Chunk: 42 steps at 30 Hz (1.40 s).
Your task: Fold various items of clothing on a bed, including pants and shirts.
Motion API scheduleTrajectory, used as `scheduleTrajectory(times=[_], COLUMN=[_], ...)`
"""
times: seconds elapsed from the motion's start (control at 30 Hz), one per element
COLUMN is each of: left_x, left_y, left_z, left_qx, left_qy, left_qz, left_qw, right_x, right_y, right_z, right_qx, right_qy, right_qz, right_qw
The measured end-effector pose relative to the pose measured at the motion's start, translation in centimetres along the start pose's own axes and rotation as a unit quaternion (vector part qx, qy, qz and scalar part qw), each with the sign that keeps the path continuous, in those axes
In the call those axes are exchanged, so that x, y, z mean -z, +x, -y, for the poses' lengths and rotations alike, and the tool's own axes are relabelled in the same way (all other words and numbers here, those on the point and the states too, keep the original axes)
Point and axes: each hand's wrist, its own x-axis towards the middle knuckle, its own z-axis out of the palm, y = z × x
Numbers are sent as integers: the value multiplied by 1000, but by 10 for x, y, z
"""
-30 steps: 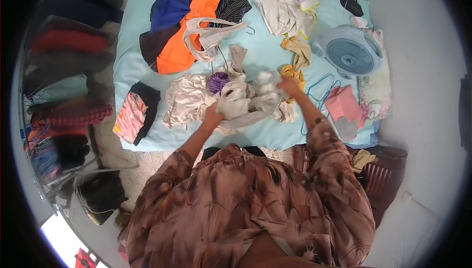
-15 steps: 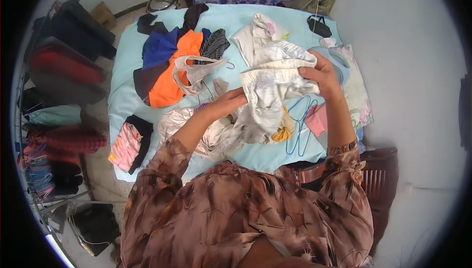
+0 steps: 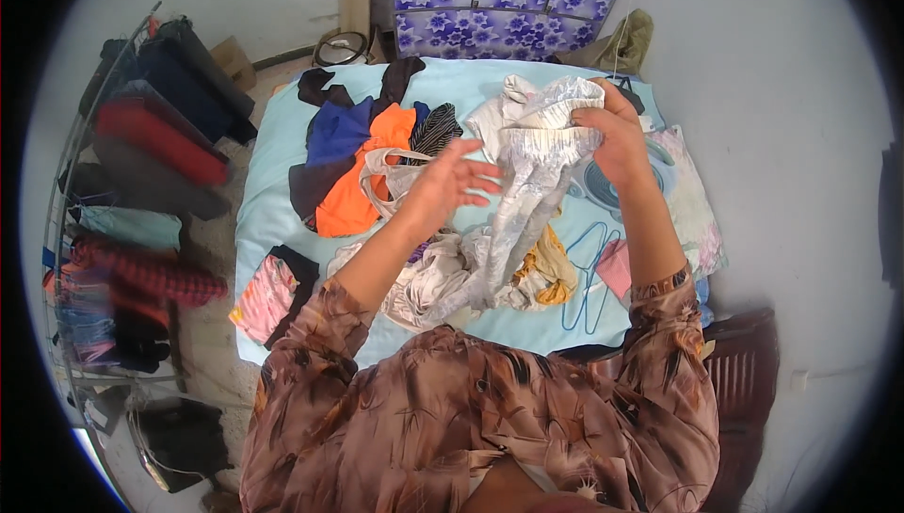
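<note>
Head view: holds a pale patterned garment [image 3: 532, 174] up by its gathered waistband, clenched in the right grip [image 3: 619, 139], above the bed [image 3: 264, 207]. Has the left grip [image 3: 447, 184] released and empty, with fingers spread, just to the left of the garment. Lets the lower end hang toward the crumpled pale pile [image 3: 424, 282]; cannot tell from here whether touching it. Appears to be at the step of separating and opening out this piece. Probably calls next for taking the waistband's free side with the left grip to spread it.
</note>
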Motion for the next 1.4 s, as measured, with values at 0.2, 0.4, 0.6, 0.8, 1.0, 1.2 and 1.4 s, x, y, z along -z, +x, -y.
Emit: scheduleTrajectory(times=[0.2, 0.4, 0.6, 0.8, 1.0, 1.2, 1.4], left_x=[-4, -19, -17, -14, -26, -8, 18], left_y=[-1, -29, -44, -60, -73, -72, -51], left_z=[17, -11, -1, -14, 6, -4, 1], left_qx=[-10, 55, -63, -354, -271, -111, -45], left_qy=[192, 149, 173, 422, 151, 113, -91], left_qz=[-27, 12, -33, -82, 31, 57, 262], left_qw=[981, 987, 982, 831, 950, 986, 960], right_x=[-10, -12, -3, -2, -18, -27, -34], right_y=[-2, -5, -2, -3, -16, -33, -38], right_z=[6, 5, 1, -8, -9, -8, -12], right_qx=[-42, -41, -90, -104, -100, -159, -143], right_qy=[84, 68, 43, -56, -23, -13, -4], right_qz=[89, 72, 84, 19, 82, 326, 363], right_qw=[992, 994, 992, 993, 991, 932, 921])
